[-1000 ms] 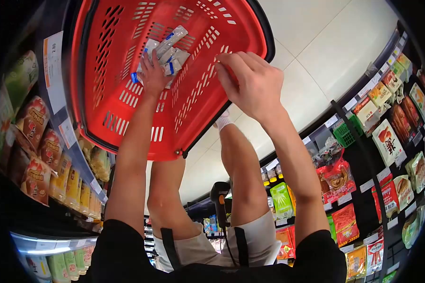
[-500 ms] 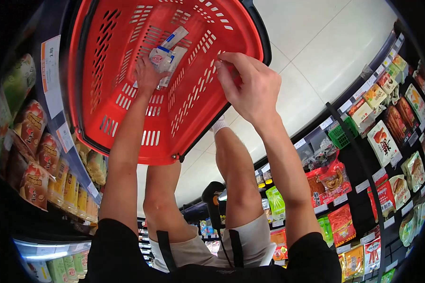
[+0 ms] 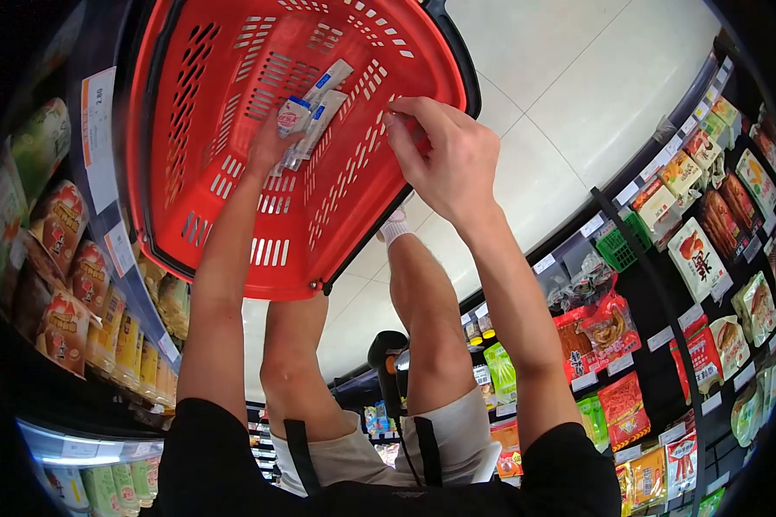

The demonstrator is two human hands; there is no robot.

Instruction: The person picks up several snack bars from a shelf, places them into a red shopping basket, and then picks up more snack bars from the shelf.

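Note:
A red plastic basket (image 3: 353, 185) with slotted walls fills the upper middle of the view. Inside it, my left hand (image 3: 272, 145) is closed round a small white package (image 3: 293, 116) with a blue edge and red print. Long white packets (image 3: 322, 125) with blue marks lie on the basket bottom beside that package. Over the basket's right side is my right hand (image 3: 448, 155), its thumb and forefinger bent towards each other near the inner wall. Whether anything sits between those fingertips is too small to tell.
Shelves of packaged food (image 3: 65, 332) stand at the left behind price labels (image 3: 99, 138). More bagged snacks (image 3: 625, 409) hang on the right, near a small green basket (image 3: 623, 241). Pale floor tiles (image 3: 560, 86) show beyond the red basket. A dark handheld device (image 3: 388, 366) hangs between the legs.
My left hand has closed on the white package and tilted it up off the long packets. My right hand and the red basket have shifted slightly left in view.

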